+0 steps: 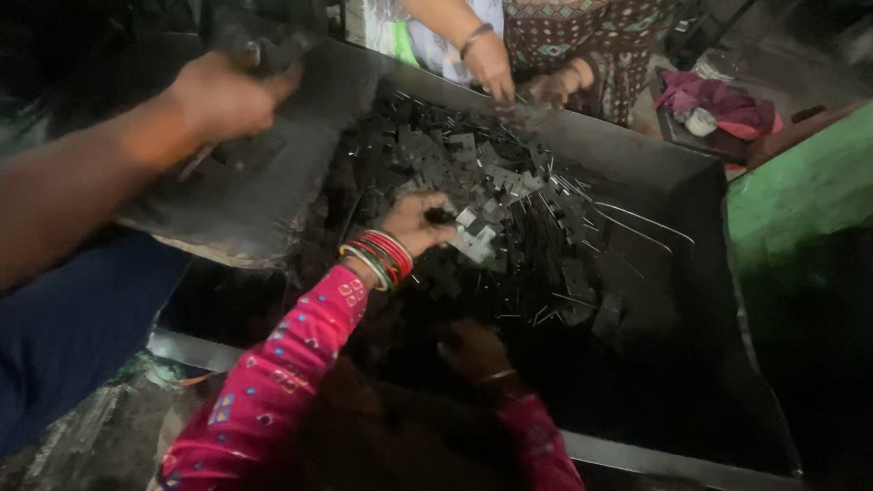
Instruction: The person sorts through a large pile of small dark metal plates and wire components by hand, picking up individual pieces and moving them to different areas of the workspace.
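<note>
Looking down from the head camera, the left hand (414, 223), with bright bangles on the wrist, is curled shut on a few of the metal pieces (491, 182). The right hand (473, 350) is lower down in deep shadow near the front of the pile. I cannot tell if it is open or closed.

The metal pieces are small, flat and dark, many shaped like little crosses. They lie in a big heap in the middle of a wide metal bin (637, 155). They look hard and stiff, and light one at a time but heavy in a bunch. I think their thin edges could be sharp, so it is best to pinch them by the flat sides. Some thin wires (646, 223) stick out of the heap on the right and could catch fingers.

The bin walls slope up all around. There is open floor in the bin at the right and the front. It is crowded: a co-worker's hand (227, 91) holds a grey sheet (245, 191) at the left edge, and another person's two hands (491, 65) pick at the far side.
</note>
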